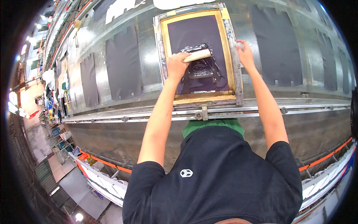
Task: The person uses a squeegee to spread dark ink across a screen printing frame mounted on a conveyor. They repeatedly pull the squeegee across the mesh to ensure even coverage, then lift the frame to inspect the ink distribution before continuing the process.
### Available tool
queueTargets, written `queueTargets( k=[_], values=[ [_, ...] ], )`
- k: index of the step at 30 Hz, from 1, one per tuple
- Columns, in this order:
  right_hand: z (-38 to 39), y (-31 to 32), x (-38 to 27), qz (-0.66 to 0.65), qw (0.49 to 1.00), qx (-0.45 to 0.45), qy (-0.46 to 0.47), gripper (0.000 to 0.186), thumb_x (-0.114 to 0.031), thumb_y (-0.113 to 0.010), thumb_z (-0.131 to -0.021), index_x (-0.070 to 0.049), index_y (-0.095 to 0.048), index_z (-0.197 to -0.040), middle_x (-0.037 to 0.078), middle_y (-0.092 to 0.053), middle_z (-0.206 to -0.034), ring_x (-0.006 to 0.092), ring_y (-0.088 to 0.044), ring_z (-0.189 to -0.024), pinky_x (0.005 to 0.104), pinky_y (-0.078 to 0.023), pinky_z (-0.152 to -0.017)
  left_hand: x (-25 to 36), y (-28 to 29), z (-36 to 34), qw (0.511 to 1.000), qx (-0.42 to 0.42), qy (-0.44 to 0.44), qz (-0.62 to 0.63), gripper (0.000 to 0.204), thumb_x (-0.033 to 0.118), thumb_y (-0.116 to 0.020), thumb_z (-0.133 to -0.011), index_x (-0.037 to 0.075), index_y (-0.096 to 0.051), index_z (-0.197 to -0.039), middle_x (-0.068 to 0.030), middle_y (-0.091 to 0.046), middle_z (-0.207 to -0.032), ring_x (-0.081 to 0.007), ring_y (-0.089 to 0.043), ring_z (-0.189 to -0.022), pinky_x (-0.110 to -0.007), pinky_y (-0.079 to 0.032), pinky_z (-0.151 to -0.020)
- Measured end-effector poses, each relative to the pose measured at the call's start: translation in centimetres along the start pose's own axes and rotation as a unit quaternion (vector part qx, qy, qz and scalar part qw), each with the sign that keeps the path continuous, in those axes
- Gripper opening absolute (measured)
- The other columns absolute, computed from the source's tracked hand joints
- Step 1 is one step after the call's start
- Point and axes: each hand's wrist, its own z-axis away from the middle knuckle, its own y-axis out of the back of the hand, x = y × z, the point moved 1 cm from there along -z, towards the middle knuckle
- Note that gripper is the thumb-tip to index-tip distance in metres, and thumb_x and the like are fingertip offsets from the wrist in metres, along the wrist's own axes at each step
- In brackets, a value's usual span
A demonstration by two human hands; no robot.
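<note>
A screen printing frame [232, 48] with yellow tape around its inner edge lies on the long table in front of me. Glossy black ink [201, 71] is pooled on its dark mesh. My left hand [177, 66] is closed around one end of the pale handle of a squeegee [197, 56], which rests across the ink. Its blade is mostly hidden. At the frame's right edge, my right hand [246, 56] curls its fingers around a small whitish thing [239, 45] that I cannot identify.
Dark fabric panels [123, 63] lie flat on the metal table to the left, and more panels [278, 46] to the right. A metal rail [149, 116] runs along the near edge, with a clamp block [204, 113] at the frame. White pieces [123, 9] lie beyond.
</note>
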Motion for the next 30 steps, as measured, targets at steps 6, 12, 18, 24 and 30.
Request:
queueTargets(
  k=[6, 12, 18, 24, 30],
  values=[
    [-1.2, 0.5, -3.3, 0.017, 0.999, 0.040, 0.009, 0.023, -0.026, -0.067, -0.095, -0.011, -0.072, -0.112, 0.017, -0.073, -0.098, 0.0307, -0.068, -0.095, 0.0388, -0.050, -0.086, 2.7, -1.7, 10.0, 0.998, 0.025, -0.035, -0.034, 0.062, 0.000, -0.076, -0.067, 0.025, -0.073, -0.124, 0.0041, -0.068, -0.134, -0.0195, -0.066, -0.092, -0.036, -0.047, -0.082],
    [1.3, -3.8, -10.1, 0.016, 0.999, 0.046, 0.009, 0.024, -0.029, -0.064, -0.098, -0.011, -0.073, -0.113, 0.013, -0.073, -0.096, 0.0223, -0.068, -0.088, 0.0366, -0.051, -0.083, 1.3, 3.7, 17.2, 0.998, 0.056, -0.014, -0.011, 0.059, -0.001, -0.072, -0.066, 0.022, -0.074, -0.120, 0.0054, -0.070, -0.131, -0.0182, -0.062, -0.082, -0.035, -0.043, -0.074],
    [7.2, -20.8, -14.1, -0.025, 0.999, 0.025, 0.021, 0.026, -0.031, -0.063, -0.100, -0.011, -0.071, -0.113, 0.014, -0.074, -0.099, 0.0256, -0.068, -0.089, 0.0373, -0.051, -0.085, -13.2, 12.4, 21.0, 0.997, 0.036, 0.015, -0.068, 0.056, 0.004, -0.075, -0.064, 0.022, -0.075, -0.118, 0.0063, -0.072, -0.126, -0.0185, -0.061, -0.085, -0.036, -0.043, -0.078],
    [13.0, -32.0, -19.2, -0.069, 0.996, 0.044, 0.025, 0.023, -0.030, -0.062, -0.101, -0.011, -0.070, -0.110, 0.003, -0.050, -0.062, 0.0135, -0.043, -0.057, 0.0343, -0.039, -0.057, -24.3, 19.6, 23.1, 0.996, -0.005, -0.010, -0.092, 0.056, 0.005, -0.076, -0.064, 0.021, -0.075, -0.117, 0.0071, -0.071, -0.127, -0.0174, -0.059, -0.084, -0.035, -0.043, -0.077],
    [14.6, -35.9, -20.9, 0.008, 0.999, 0.044, 0.031, 0.022, -0.028, -0.061, -0.102, -0.012, -0.069, -0.113, 0.010, -0.049, -0.060, 0.0184, -0.045, -0.054, 0.0375, -0.039, -0.056, -28.7, 21.7, 24.9, 0.993, 0.009, -0.013, -0.117, 0.047, 0.010, -0.076, -0.068, 0.023, -0.077, -0.114, 0.0073, -0.075, -0.120, -0.0168, -0.059, -0.076, -0.033, -0.043, -0.070]
  ],
)
